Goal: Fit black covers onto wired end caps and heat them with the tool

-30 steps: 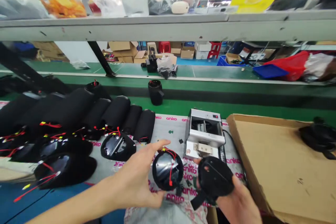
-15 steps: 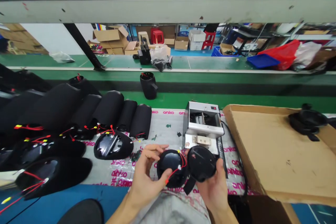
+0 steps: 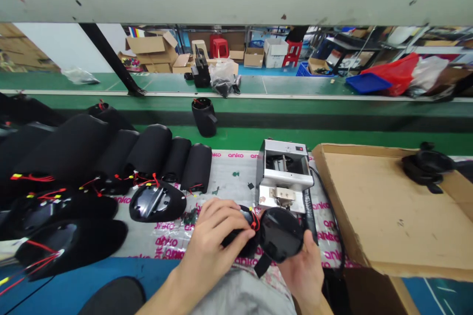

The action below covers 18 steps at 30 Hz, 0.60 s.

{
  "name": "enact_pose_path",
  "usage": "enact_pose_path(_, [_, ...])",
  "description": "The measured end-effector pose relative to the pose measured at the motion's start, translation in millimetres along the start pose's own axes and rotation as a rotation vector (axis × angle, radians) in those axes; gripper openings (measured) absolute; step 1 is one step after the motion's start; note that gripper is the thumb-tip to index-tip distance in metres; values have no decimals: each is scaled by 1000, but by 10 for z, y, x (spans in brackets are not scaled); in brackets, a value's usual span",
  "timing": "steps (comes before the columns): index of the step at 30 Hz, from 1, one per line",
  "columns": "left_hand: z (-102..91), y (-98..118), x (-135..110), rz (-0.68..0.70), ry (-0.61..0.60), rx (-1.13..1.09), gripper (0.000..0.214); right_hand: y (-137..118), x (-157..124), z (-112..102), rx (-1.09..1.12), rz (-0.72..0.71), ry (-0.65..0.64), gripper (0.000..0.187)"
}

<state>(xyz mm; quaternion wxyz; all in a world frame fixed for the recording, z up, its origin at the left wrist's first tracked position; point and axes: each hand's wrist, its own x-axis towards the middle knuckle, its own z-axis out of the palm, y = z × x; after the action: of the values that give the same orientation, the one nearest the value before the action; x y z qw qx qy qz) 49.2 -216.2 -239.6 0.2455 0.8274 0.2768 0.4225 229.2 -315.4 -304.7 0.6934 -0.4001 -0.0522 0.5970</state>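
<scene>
My left hand point(image 3: 216, 236) is closed over a black round housing point(image 3: 246, 247), its fingertips pinching red wires point(image 3: 254, 220) at the opening. A yellow bit shows at the end of the wires. My right hand point(image 3: 305, 266) grips a glossy black round cap point(image 3: 281, 234) by its side, close beside the housing. A black strap point(image 3: 263, 266) hangs from below the cap. Much of the housing is hidden behind my left fingers. Just beyond both hands stands a silver machine point(image 3: 286, 167) with a metal block on its front.
Several black fabric-covered cylinders point(image 3: 150, 151) with red wires lie to the left, near a black oval shell point(image 3: 158, 202). A single black cylinder point(image 3: 204, 117) stands farther back. At right is a cardboard tray point(image 3: 369, 206) holding black caps point(image 3: 426, 167). A grey beam point(image 3: 236, 2) crosses overhead.
My left hand has moved over the housing, and its spread fingers have closed on the red wires. My right hand keeps hold of the cap. The view has shifted slightly.
</scene>
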Motion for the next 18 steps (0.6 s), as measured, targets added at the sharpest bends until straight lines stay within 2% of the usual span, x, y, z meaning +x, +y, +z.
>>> enact_pose_path(3, [129,96,21,-58,54,91,16,51,-23,-60,-2,23,-12,58])
enact_pose_path(6, [177,170,31,-100,60,137,19,117,-51,-104,-11,31,-25,60])
enact_pose_path(10, [184,184,40,-117,25,49,21,124,-112,-58,-26,31,1,67])
enact_pose_path(15, [160,135,35,-32,52,-43,23,39,-127,77,-64,-6,2,84])
enact_pose_path(18, [143,122,33,46,10,-76,19,-18,-131,175,-101,-77,-42,78])
